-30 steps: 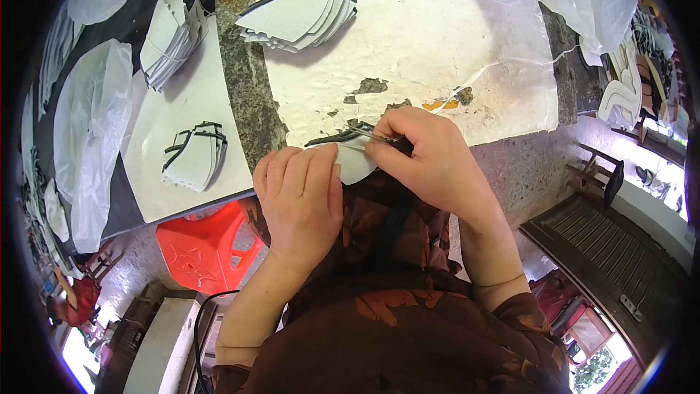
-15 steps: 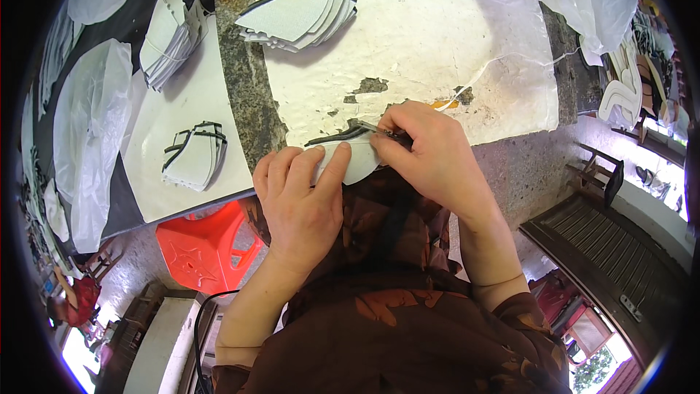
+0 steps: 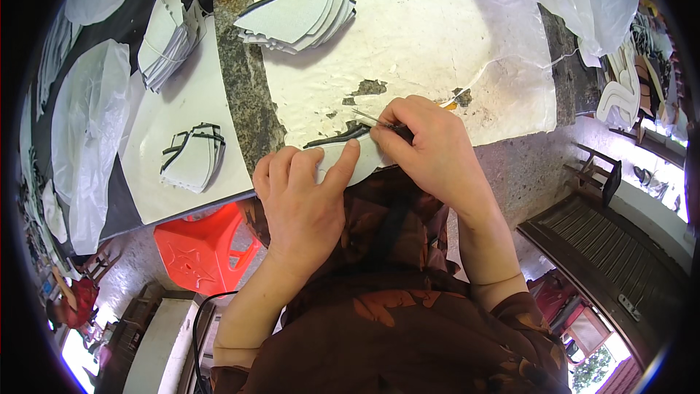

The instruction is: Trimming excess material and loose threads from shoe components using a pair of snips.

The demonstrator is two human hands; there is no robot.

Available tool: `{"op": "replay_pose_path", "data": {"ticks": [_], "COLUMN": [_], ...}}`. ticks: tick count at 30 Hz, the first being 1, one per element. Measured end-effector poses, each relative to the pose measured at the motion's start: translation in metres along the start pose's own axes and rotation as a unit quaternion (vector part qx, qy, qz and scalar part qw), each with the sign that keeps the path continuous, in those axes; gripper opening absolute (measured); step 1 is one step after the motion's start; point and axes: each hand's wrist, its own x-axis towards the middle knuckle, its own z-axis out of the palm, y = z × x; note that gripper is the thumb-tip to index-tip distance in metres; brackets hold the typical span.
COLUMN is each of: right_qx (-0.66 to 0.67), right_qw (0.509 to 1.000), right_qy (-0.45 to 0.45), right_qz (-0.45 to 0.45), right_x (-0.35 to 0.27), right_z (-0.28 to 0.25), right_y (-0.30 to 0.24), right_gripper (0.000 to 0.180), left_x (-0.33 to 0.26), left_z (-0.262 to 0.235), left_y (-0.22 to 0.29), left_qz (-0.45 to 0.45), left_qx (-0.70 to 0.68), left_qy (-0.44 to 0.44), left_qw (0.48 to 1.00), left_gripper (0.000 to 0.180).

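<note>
At the near edge of the work surface lies a pale curved shoe-upper piece (image 3: 357, 164) with a black strip (image 3: 335, 136) along its far edge. My left hand (image 3: 302, 193) rests on its left part, fingers spread and fingertips pressing it down. My right hand (image 3: 430, 149) is closed around a small pointed metal tool (image 3: 367, 117) with a dark handle, mostly hidden in the palm. The tool's tip sits just above the black strip's right end. Whether it is snips or tweezers I cannot tell.
Stacks of similar pale pieces (image 3: 299, 18) lie at the far left, with a tied bundle (image 3: 164, 44) and a smaller pile (image 3: 193, 157) farther left. Plastic bags (image 3: 91, 131) flank the worn white sheet (image 3: 467, 44). A white cord (image 3: 503, 60) crosses it. Below stands a red stool (image 3: 197, 248).
My right hand has shifted slightly away from me, and the tool's tip has lifted off the black strip's end. My left hand stays nearly in place on the piece.
</note>
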Motion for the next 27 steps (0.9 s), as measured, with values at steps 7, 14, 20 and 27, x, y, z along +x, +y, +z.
{"op": "replay_pose_path", "data": {"ticks": [7, 14, 20, 27], "right_qx": [-0.009, -0.035, 0.092, 0.202], "right_qw": [1.000, 0.998, 0.995, 0.978], "right_qy": [0.018, 0.044, -0.004, -0.022], "right_qz": [-0.003, -0.004, 0.049, -0.049], "right_x": [0.001, -0.002, -0.001, -0.005], "right_z": [0.003, 0.012, 0.000, -0.011], "right_y": [0.001, 0.002, 0.003, 0.015], "right_gripper": [0.017, 0.015, 0.015, 0.020], "left_x": [0.002, -0.002, -0.002, -0.002], "left_z": [-0.001, 0.007, 0.004, 0.007], "left_y": [0.001, -0.006, -0.007, -0.009], "left_qz": [-0.001, 0.004, -0.031, -0.014], "left_qx": [0.006, -0.005, -0.042, -0.073], "left_qy": [-0.013, 0.011, 0.009, 0.038], "left_qw": [1.000, 1.000, 0.999, 0.996], "left_gripper": [0.052, 0.050, 0.050, 0.049]}}
